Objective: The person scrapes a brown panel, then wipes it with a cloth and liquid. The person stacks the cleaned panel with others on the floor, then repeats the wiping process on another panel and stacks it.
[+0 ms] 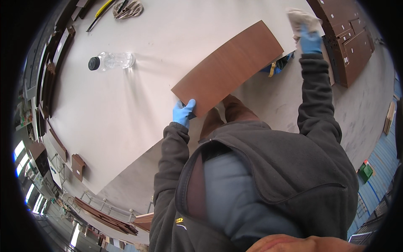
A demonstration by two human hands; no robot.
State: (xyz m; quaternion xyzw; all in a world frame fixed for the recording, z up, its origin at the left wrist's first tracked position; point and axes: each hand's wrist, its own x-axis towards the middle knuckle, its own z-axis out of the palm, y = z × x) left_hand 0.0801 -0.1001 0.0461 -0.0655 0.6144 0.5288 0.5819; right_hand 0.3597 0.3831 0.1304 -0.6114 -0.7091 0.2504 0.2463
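I am pinching the near corner of the brown panel (228, 67) with my left hand (183, 112), fingers closed on its edge, so it is lying flat near the counter's (126, 109) front edge. My right hand (310, 38) is gripping a pale cloth (300, 17) at the counter's far right corner, just beyond the panel's far end. I judge wiping goes best with the corner pinned firmly and strokes running lengthwise. A clear bottle (112, 61) is lying well apart.

A single head-worn fisheye view looks steeply down over the person's own chest and sleeves, close to them. It faces a pale worktable (126, 105) stretching far and left (edges bend near the rim).
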